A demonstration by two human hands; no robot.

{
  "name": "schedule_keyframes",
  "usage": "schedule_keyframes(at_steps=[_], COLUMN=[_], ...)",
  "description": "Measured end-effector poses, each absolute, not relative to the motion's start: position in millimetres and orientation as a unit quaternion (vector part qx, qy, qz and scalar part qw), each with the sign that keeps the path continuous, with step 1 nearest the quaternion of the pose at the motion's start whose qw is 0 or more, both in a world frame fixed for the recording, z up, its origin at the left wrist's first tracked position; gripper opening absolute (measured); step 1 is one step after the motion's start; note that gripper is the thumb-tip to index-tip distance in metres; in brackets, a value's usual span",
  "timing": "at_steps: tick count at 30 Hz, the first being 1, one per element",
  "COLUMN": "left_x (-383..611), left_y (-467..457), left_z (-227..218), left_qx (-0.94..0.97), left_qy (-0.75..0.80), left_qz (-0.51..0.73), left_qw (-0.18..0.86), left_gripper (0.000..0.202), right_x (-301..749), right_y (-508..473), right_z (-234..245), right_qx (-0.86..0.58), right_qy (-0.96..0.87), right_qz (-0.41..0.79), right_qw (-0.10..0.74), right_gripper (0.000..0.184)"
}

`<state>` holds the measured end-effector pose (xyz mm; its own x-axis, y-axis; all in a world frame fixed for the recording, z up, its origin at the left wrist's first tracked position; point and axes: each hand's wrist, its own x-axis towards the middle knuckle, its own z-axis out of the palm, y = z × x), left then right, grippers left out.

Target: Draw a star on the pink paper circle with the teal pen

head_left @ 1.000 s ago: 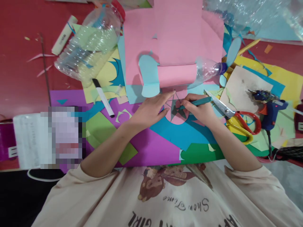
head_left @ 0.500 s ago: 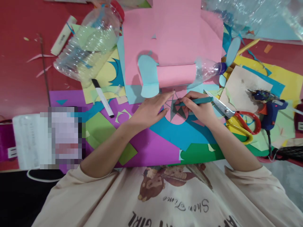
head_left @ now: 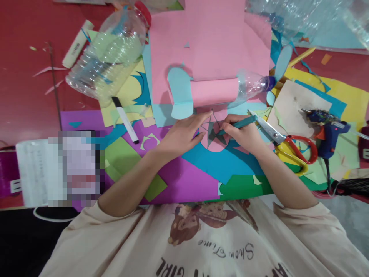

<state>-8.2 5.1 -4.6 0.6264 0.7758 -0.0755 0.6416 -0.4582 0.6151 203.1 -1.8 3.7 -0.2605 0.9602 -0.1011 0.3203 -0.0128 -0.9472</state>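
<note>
A teal marker (head_left: 245, 122) is gripped in my right hand (head_left: 240, 132), its tip on a round pink paper (head_left: 216, 146). On that paper is a star outline, and its lower part is coloured dark. My left hand (head_left: 184, 134) lies flat, fingers stretched, at the paper's left edge. Just beyond both hands rests a plastic bottle (head_left: 250, 84) on its side, wrapped in pink paper, with a purple cap and a light blue paper piece (head_left: 180, 90) at its left end. Red-and-yellow-handled scissors (head_left: 278, 136) lie open to the right of my right hand.
To the right are a blue glue gun (head_left: 331, 138) and paper scraps. On the left lie a black-capped white marker (head_left: 126, 121), a clear bottle (head_left: 115, 46) with a red cap, and a glue stick (head_left: 77, 45). Purple sheet (head_left: 184, 181) and green sheet (head_left: 245, 186) line the near edge.
The marker has tilted more steeply and its tip has shifted slightly toward me within the star. My left hand has stayed in place.
</note>
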Motion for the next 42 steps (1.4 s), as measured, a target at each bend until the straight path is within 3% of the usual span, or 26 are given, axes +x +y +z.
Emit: schedule_keyframes(at_steps=[9,18,28,37,42], left_x=[-9.1,-8.8,-8.6,-8.5,-8.4], left_y=[5.1,5.4,5.2,5.0,5.4], left_z=[-4.9,-4.6,-4.7,-2.3,-3.7], left_qx=[0.852,0.852,0.847,0.845,0.845], left_qy=[0.419,0.414,0.424,0.424,0.429], left_qz=[0.105,0.107,0.096,0.098,0.093], left_qw=[0.296,0.303,0.304,0.311,0.305], left_gripper=[0.052,0.055,0.055,0.054,0.055], right_x=[205.7,209.6,207.0,208.2,206.9], right_y=[-3.7,-4.7,-4.7,-6.4,-5.8], right_z=[7.0,0.9,0.6,0.0,1.8], right_qx=[-0.521,-0.518,-0.538,-0.516,-0.536], right_qy=[-0.552,-0.612,-0.645,-0.641,-0.624], right_qz=[0.505,0.49,0.432,0.484,0.463], right_qw=[0.41,0.342,0.329,0.299,0.331], right_gripper=[0.023,0.003,0.01,0.011,0.008])
